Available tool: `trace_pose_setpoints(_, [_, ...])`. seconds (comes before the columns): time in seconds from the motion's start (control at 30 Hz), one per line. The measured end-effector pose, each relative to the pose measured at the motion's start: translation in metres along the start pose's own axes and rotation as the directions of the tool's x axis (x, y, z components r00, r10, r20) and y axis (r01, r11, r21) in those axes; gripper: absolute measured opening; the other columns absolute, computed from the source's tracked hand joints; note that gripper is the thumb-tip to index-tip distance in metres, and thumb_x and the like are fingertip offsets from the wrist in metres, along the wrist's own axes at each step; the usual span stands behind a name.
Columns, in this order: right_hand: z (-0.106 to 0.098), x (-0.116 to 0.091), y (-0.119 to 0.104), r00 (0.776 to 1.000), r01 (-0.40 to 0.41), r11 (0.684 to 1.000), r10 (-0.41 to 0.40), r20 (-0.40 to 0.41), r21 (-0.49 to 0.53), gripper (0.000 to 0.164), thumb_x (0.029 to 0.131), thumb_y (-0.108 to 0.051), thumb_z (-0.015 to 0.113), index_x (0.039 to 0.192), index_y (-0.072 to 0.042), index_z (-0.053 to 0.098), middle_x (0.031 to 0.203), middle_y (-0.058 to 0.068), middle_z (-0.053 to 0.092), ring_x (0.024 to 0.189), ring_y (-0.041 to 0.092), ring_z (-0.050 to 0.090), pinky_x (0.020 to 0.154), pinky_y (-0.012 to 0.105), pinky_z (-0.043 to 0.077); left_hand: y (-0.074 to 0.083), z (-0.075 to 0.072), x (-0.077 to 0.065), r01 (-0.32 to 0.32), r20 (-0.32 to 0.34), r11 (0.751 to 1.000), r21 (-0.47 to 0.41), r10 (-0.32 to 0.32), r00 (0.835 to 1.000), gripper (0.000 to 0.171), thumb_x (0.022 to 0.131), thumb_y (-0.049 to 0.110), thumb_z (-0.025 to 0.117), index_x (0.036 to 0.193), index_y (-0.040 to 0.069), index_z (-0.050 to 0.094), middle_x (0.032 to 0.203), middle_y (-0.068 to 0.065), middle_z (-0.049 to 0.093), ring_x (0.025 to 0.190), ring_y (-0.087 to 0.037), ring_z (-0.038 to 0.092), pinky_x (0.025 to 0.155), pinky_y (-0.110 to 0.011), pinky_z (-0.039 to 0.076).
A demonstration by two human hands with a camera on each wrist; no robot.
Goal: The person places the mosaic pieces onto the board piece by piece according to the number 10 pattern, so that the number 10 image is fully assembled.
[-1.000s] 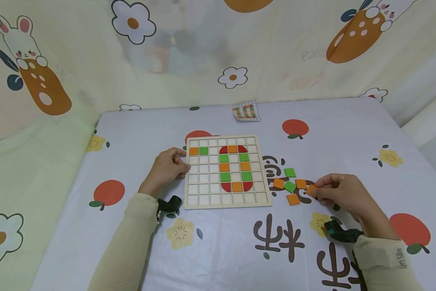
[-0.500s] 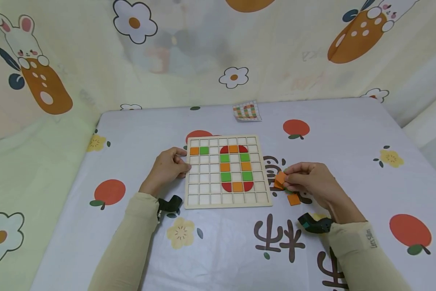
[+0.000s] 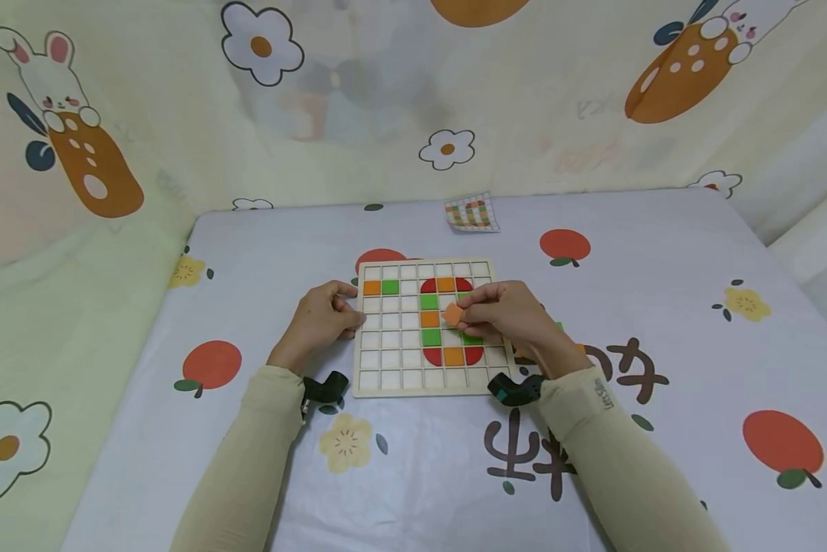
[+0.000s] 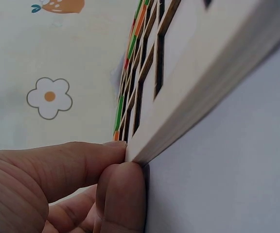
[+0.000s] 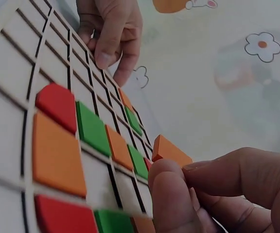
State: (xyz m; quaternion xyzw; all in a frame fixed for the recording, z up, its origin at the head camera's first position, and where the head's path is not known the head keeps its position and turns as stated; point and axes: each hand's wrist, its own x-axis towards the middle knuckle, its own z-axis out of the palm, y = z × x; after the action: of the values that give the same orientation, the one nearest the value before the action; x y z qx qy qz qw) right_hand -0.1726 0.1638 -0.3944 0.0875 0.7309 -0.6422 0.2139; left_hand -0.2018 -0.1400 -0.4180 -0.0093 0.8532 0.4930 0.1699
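Observation:
A wooden grid board [image 3: 385, 381] lies on the table, with red, orange and green tiles forming a ring on its right side. An orange tile [image 3: 372, 288] and a green tile [image 3: 390, 287] sit side by side near its upper left corner. My left hand [image 3: 321, 318] pinches the board's left edge between thumb and fingers, seen close up in the left wrist view. Over the ring, my right hand [image 3: 513, 314] pinches an orange square tile [image 5: 171, 151] between thumb and fingertips. That hand hides part of the ring's right side.
A small patterned card [image 3: 472, 213] lies behind the board. Loose tiles right of the board are mostly hidden by my right wrist; a green one [image 3: 559, 326] peeks out. The tablecloth [image 3: 413, 475] has printed fruit and flowers, and a printed curtain [image 3: 358, 153] hangs behind.
My right hand has moved left from the loose tiles to above the board, bringing an orange tile with it. My left hand has stayed on the board's edge.

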Motion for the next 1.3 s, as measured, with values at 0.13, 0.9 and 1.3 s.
trace_pose_setpoints(0.13, [0.014, 0.012, -0.007, 0.999, -0.002, 0.999, 0.001, 0.04, 0.033, 0.024, 0.097, -0.001, 0.07, 0.118, 0.008, 0.067, 0.105, 0.018, 0.072, 0.081, 0.019, 0.076, 0.079, 0.03, 0.063, 0.0, 0.0, 0.0, 0.003, -0.007, 1.0, 0.007, -0.003, 1.0, 0.043, 0.094, 0.008, 0.077, 0.133, 0.003, 0.06, 0.091, -0.009, 0.062, 0.067, -0.014, 0.065, 0.063, -0.022, 0.055])
trace_pose_setpoints(0.9, [0.065, 0.058, -0.038, 0.993, 0.015, 0.99, 0.001, 0.118, -0.142, 0.017, 0.098, -0.002, 0.066, 0.112, 0.004, 0.073, 0.098, 0.018, 0.072, 0.068, 0.016, 0.07, 0.068, 0.026, 0.062, 0.001, 0.001, 0.0, 0.025, -0.004, 1.0, -0.006, -0.025, 1.0, 0.043, 0.094, 0.008, 0.077, 0.134, 0.004, 0.059, 0.092, -0.009, 0.062, 0.068, -0.015, 0.064, 0.063, -0.021, 0.055])
trace_pose_setpoints(1.3, [0.072, 0.064, -0.041, 0.994, -0.015, 0.979, 0.037, 0.107, -0.202, 0.016, 0.1, -0.006, 0.065, 0.111, 0.002, 0.074, 0.087, 0.013, 0.071, 0.07, 0.018, 0.068, 0.067, 0.026, 0.062, 0.0, 0.0, 0.001, 0.009, -0.001, 1.0, -0.002, -0.009, 1.0, 0.043, 0.094, 0.008, 0.077, 0.134, 0.004, 0.06, 0.092, -0.009, 0.062, 0.068, -0.014, 0.065, 0.063, -0.021, 0.056])
